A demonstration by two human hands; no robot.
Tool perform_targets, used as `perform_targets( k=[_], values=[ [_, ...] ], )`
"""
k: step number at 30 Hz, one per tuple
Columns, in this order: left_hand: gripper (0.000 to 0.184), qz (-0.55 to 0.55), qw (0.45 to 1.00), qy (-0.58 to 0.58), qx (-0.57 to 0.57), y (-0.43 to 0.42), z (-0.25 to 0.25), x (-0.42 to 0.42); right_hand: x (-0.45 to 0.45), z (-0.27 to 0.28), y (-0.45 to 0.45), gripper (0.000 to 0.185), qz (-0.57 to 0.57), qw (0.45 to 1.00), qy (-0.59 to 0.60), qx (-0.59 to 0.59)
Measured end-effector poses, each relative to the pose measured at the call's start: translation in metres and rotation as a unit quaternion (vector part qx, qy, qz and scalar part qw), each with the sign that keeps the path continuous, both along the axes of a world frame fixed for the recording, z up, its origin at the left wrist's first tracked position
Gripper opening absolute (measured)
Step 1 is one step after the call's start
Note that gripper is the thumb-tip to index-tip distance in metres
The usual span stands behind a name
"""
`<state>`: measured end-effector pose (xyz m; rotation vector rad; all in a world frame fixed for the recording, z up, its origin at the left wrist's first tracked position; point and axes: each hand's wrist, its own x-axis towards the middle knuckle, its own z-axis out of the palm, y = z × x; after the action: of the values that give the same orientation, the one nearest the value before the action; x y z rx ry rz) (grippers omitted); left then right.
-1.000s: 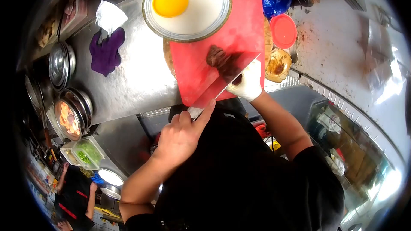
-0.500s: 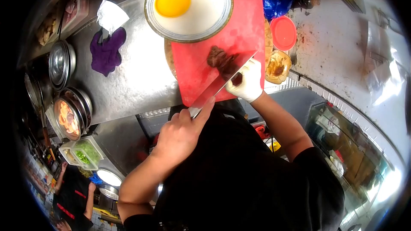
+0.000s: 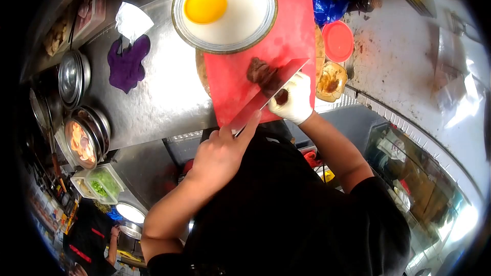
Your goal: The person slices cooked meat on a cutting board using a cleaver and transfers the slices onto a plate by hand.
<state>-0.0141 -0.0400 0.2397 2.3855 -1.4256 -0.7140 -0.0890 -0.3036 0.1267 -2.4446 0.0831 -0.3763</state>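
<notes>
My left hand [image 3: 225, 148] is bare and closed round the handle of a long kitchen knife [image 3: 250, 110], index finger stretched along the blade's base. The blade slants up and right over a red cutting board [image 3: 232, 82], its tip just above my right hand [image 3: 296, 97]. That hand wears a white glove, and its curled fingers grip a piece of dark brown meat [image 3: 281, 97] right beside the blade. Cut dark meat [image 3: 261, 71] lies in a small heap on the blade's far side. Part of the meat is hidden by the knife and the glove.
A large plate [image 3: 225, 46] with a yellow round thing in it overlaps the board's far left. A purple cloth [image 3: 128, 66] and white paper [image 3: 133, 20] lie left. Metal bowls [image 3: 82, 143] stand farther left; a red lid [image 3: 338, 42] sits right. A co-worker [image 3: 87, 235] stands lower left.
The knife blade has tilted a little, showing more of its flat side, and my left hand has shifted slightly right. My right hand stays nearly still. The co-worker's arms have moved.
</notes>
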Motion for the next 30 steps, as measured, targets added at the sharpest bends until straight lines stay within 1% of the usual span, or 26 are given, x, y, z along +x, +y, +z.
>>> perform_targets(
  k=[4,7,11,14,16,17,19,22,25,26,29,30],
  values=[
    [0.089,-0.011,1.000,-0.003,0.008,0.003,0.004,0.002,0.000,-0.002,0.000,0.018,0.001,1.000,-0.007,0.018],
    [0.088,-0.009,1.000,0.011,0.007,-0.010,-0.010,0.005,0.000,-0.004,-0.002,0.019,0.004,1.000,-0.011,0.018],
    [0.088,0.008,1.000,0.021,-0.021,-0.005,-0.008,0.003,0.000,-0.007,-0.002,0.018,0.005,1.000,-0.006,0.023],
    [0.089,0.002,0.999,0.034,-0.007,-0.002,-0.006,0.005,0.000,0.003,-0.002,0.022,0.004,1.000,-0.003,0.005],
    [0.091,0.000,0.999,0.046,0.006,-0.016,-0.017,0.007,-0.005,-0.008,-0.003,0.026,0.009,0.999,-0.033,0.000],
    [0.092,0.006,0.999,0.045,-0.004,-0.017,-0.017,0.007,-0.005,-0.012,-0.005,0.028,0.012,0.999,-0.050,-0.004],
    [0.092,0.016,0.999,0.043,-0.022,-0.019,-0.018,0.009,-0.002,-0.009,-0.006,0.031,0.025,0.999,-0.047,0.011],
    [0.093,0.013,0.998,0.057,-0.018,-0.004,-0.015,0.009,-0.004,-0.011,-0.004,0.033,0.017,0.998,-0.054,0.016],
    [0.093,0.006,0.998,0.060,0.017,-0.014,-0.025,0.009,-0.006,-0.010,-0.004,0.033,0.000,0.998,-0.067,0.009],
    [0.094,0.006,0.999,0.044,0.012,-0.021,-0.034,0.006,-0.005,-0.010,-0.004,0.033,-0.003,0.997,-0.074,0.007],
    [0.095,0.016,1.000,0.005,-0.002,-0.036,-0.054,0.002,-0.008,-0.012,-0.007,0.033,0.023,0.999,-0.023,0.002],
    [0.095,0.022,1.000,0.004,-0.003,-0.035,-0.054,0.002,-0.006,-0.009,-0.004,0.033,0.005,0.998,-0.060,-0.003]
  ],
)
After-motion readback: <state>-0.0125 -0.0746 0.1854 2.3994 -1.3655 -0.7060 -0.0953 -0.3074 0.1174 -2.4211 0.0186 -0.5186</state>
